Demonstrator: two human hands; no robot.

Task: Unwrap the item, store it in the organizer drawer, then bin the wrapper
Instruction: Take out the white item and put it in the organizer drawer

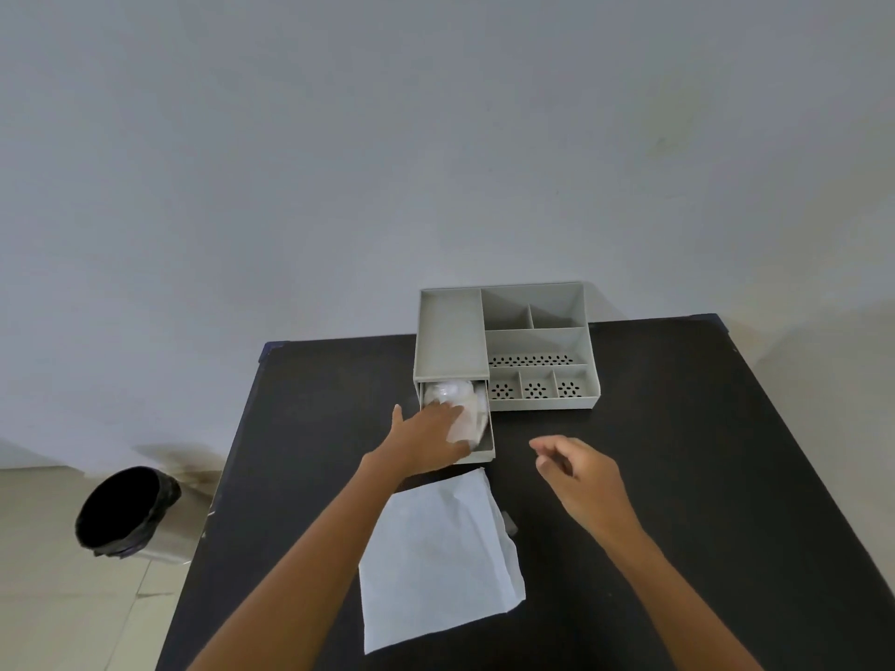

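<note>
A grey desk organizer (pixel 532 341) stands at the far side of the black table, its lower left drawer (pixel 486 455) pulled out toward me. My left hand (pixel 426 440) reaches into the drawer and rests on a whitish, translucent item (pixel 462 409) lying inside it; whether the fingers still grip it is unclear. The white paper wrapper (pixel 436 559) lies flat and opened on the table just in front of the drawer. My right hand (pixel 576 469) hovers right of the drawer, fingers loosely curled and holding nothing.
A round bin with a black liner (pixel 123 508) stands on the tiled floor left of the table (pixel 702 452). The organizer's top compartments look empty. A small grey object (pixel 509 521) peeks out at the wrapper's right edge. A plain wall lies behind.
</note>
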